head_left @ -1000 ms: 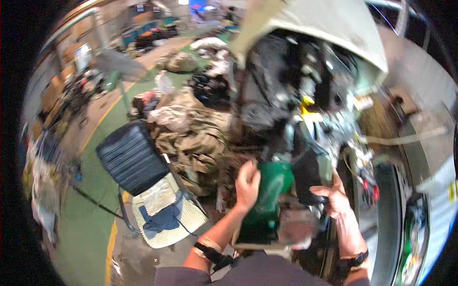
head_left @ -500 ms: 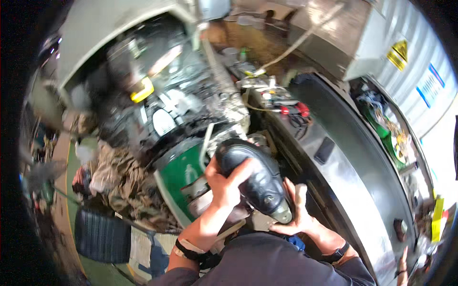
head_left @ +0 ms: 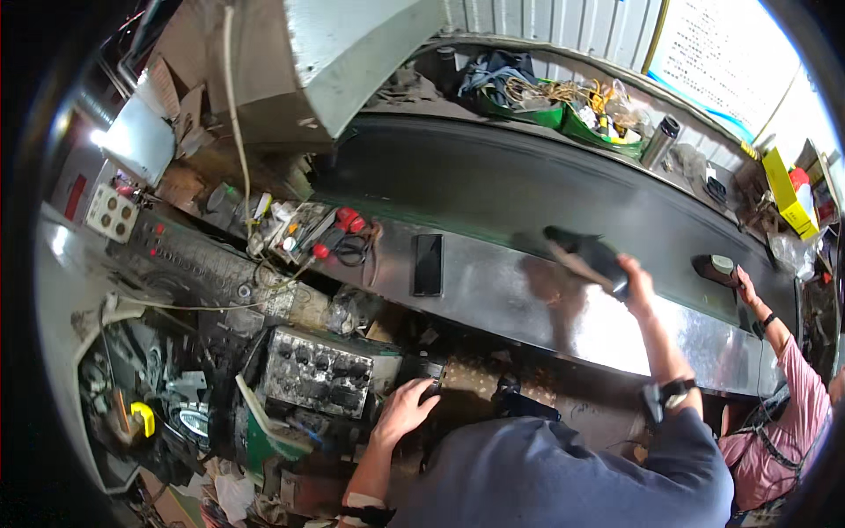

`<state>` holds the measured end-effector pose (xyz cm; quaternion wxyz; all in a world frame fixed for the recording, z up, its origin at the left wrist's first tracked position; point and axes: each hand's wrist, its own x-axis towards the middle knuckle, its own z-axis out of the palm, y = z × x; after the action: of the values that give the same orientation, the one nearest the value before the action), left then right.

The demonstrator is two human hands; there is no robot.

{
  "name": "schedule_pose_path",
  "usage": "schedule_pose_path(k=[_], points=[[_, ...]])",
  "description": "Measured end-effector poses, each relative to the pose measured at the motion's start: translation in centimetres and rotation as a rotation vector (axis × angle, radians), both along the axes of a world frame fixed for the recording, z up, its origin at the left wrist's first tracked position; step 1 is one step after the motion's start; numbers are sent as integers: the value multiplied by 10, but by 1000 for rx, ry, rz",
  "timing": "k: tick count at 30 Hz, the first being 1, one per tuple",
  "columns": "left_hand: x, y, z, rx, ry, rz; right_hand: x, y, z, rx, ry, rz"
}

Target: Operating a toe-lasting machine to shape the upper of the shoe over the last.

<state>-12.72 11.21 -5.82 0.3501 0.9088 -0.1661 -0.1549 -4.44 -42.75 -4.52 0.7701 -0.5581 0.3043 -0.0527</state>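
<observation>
A black shoe (head_left: 591, 257) hangs over the edge between the dark belt and the shiny metal ledge, tilted, with its sole side toward me. My right hand (head_left: 640, 289) grips it at one end, and the arm is stretched forward. My left hand (head_left: 407, 410) holds nothing; its fingers are apart and reach toward a small dark part (head_left: 430, 374) beside the machine. Whether the fingertips touch that part, I cannot tell.
Along the metal ledge (head_left: 493, 295) lie a phone (head_left: 429, 265) and red-handled tools (head_left: 349, 220). Behind runs the dark belt (head_left: 422, 167), with green bins (head_left: 607, 132) beyond. At right, a co-worker's hand (head_left: 746, 286) touches another shoe (head_left: 715, 269). A machine panel (head_left: 317, 371) stands left.
The view has swung right toward the belt. My left hand has let go of the shoe, which both hands held. My right hand has carried it out over the ledge.
</observation>
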Motion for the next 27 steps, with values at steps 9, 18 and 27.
schedule_pose_path(k=[9,18,27], points=[[61,8,19,29,120,231,-39,-258,-94,-699,566,-931],[438,-3,-34,-391,-174,257,12,62,-116,-191,-21,122],[701,117,-70,626,-450,219,84,174,-4,-663,96,323]])
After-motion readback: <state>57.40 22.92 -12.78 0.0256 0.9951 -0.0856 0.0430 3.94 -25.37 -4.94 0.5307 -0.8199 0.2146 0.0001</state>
